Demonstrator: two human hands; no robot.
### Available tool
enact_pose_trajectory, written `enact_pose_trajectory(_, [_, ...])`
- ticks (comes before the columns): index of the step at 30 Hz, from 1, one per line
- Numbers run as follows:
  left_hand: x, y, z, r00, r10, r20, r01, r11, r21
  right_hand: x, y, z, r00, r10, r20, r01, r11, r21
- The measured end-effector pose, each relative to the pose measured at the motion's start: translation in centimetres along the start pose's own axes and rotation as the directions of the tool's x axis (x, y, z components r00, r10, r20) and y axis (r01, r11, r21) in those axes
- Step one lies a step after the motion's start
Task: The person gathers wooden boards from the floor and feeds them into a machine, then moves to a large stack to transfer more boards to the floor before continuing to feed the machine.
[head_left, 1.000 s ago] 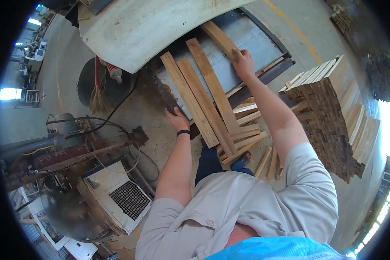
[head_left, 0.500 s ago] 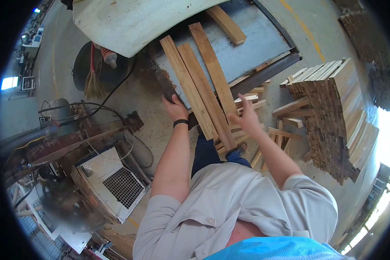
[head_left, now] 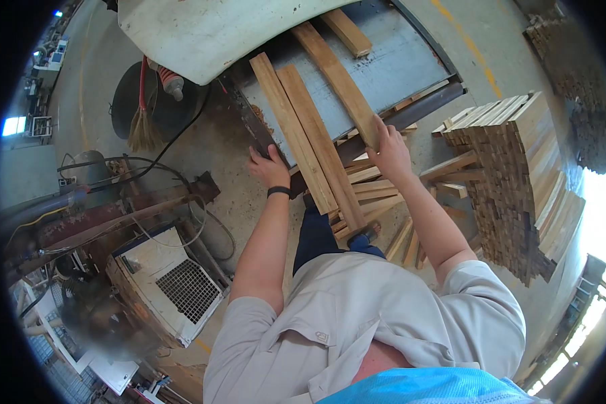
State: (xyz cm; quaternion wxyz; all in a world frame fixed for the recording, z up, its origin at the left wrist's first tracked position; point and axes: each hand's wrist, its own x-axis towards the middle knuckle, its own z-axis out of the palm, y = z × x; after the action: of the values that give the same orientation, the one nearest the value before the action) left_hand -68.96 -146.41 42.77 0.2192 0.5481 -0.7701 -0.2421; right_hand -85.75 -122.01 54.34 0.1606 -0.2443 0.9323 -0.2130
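Observation:
My right hand (head_left: 389, 149) grips the near end of a long wooden plank (head_left: 335, 74), whose far end reaches under the pale machine cover (head_left: 188, 40). My left hand (head_left: 271, 168) rests with fingers apart at the left edge of the metal table (head_left: 400, 57), a black band on its wrist. Between my hands, a light plank (head_left: 293, 131) and a browner plank (head_left: 322, 145) lie side by side, their near ends jutting past the table edge. Farther back on the table is a shorter wood piece (head_left: 347, 32).
A tall stack of wood strips (head_left: 498, 182) stands on the right, with loose pieces (head_left: 377, 188) below the table edge. At the left are a broom (head_left: 143, 131), black hoses and a machine with a grille (head_left: 188, 289). My foot (head_left: 370, 232) shows below.
My right hand has closed on the plank's end. That plank has moved away from me, farther under the cover. The short piece has also shifted back slightly.

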Motion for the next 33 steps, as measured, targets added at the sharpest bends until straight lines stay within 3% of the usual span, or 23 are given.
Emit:
enact_pose_trajectory(2, [-0.8,-0.5,-0.8,0.968,0.224,-0.115,-0.220,0.974,0.042,1.0,-0.2,0.3,0.999,-0.035,-0.042,0.034,0.999,-0.013])
enact_pose_trajectory(4, [-2.2,1.2,-3.3,0.969,0.239,-0.061,-0.241,0.970,-0.030,3.1,-0.3,1.0,0.995,-0.071,-0.069,0.070,0.997,-0.028])
enact_pose_trajectory(6, [-4.1,2.9,-5.6,0.968,0.250,0.003,-0.249,0.964,-0.091,7.5,-0.6,2.2,0.975,-0.110,-0.194,0.107,0.994,-0.028])
enact_pose_trajectory(8, [-6.0,4.0,-6.7,0.942,0.100,0.322,0.034,0.922,-0.386,11.3,-2.0,1.8,0.898,-0.167,-0.408,0.233,0.965,0.118])
enact_pose_trajectory(9, [-7.1,4.1,-6.8,0.942,0.096,0.321,0.037,0.922,-0.384,11.6,-3.0,1.2,0.899,-0.168,-0.405,0.234,0.965,0.118])
enact_pose_trajectory(11, [-9.1,4.2,-7.0,0.862,0.091,0.499,0.177,0.868,-0.463,11.8,-4.5,0.3,0.758,-0.274,-0.592,0.401,0.911,0.092])
enact_pose_trajectory(12, [-10.1,3.9,-6.9,0.862,0.089,0.499,0.179,0.867,-0.465,10.5,-4.6,0.5,0.759,-0.277,-0.590,0.402,0.911,0.090])
enact_pose_trajectory(13, [-10.9,3.4,-6.5,0.861,0.111,0.496,0.119,0.905,-0.409,7.6,-4.4,0.9,0.900,-0.125,-0.418,0.267,0.915,0.301])
enact_pose_trajectory(14, [-11.3,3.2,-6.3,0.861,0.132,0.492,0.058,0.934,-0.352,4.6,-3.9,1.4,0.980,0.007,-0.199,0.089,0.878,0.470])
enact_pose_trajectory(16, [-11.6,3.1,-6.2,0.860,0.112,0.498,0.082,0.933,-0.350,-0.7,0.2,6.1,0.996,0.078,0.046,-0.090,0.844,0.528])
enact_pose_trajectory(17, [-11.7,3.0,-6.3,0.854,0.094,0.511,0.099,0.936,-0.338,-3.9,0.2,6.2,0.947,0.049,0.318,-0.263,0.686,0.678])
enact_pose_trajectory(20, [-11.4,3.6,-6.7,0.853,0.069,0.517,0.123,0.936,-0.329,-11.2,1.2,9.0,0.918,-0.016,0.396,-0.282,0.675,0.682])
enact_pose_trajectory(22, [-11.3,2.8,-5.7,0.845,0.080,0.529,0.173,0.895,-0.412,-12.4,0.7,8.1,0.844,0.139,0.517,-0.535,0.260,0.804])
enact_pose_trajectory(23, [-11.4,2.2,-5.2,0.834,0.094,0.543,0.224,0.843,-0.490,-12.4,0.6,7.2,0.847,0.140,0.513,-0.531,0.256,0.807])
enact_pose_trajectory(24, [-11.5,2.5,-5.6,0.832,0.103,0.545,0.218,0.843,-0.492,-12.0,0.1,5.4,0.735,0.069,0.675,-0.673,-0.053,0.738])
enact_pose_trajectory(25, [-11.5,3.0,-6.1,0.796,0.062,0.603,0.335,0.784,-0.523,-11.6,0.1,4.3,0.616,-0.060,0.786,-0.752,-0.342,0.563])
enact_pose_trajectory(26, [-11.6,3.6,-6.6,0.750,0.028,0.661,0.449,0.712,-0.539,-11.3,0.7,3.9,0.623,-0.056,0.780,-0.744,-0.349,0.569])
enact_pose_trajectory(28, [-12.0,3.5,-6.3,0.768,0.064,0.638,0.435,0.679,-0.592,-10.7,2.1,3.1,0.650,-0.426,0.629,-0.754,-0.466,0.463])
enact_pose_trajectory(29, [-12.2,3.4,-6.2,0.789,0.087,0.608,0.423,0.641,-0.641,-10.5,2.5,2.9,0.656,-0.425,0.624,-0.749,-0.469,0.469])
enact_pose_trajectory(31, [-12.4,4.5,-7.4,0.758,0.074,0.648,0.490,0.591,-0.641,-10.3,2.8,2.6,0.700,-0.537,0.471,-0.704,-0.632,0.325])
enact_pose_trajectory(33, [-12.5,5.5,-8.8,0.727,0.056,0.685,0.556,0.537,-0.634,-10.2,2.7,2.0,0.704,-0.543,0.458,-0.699,-0.644,0.311])
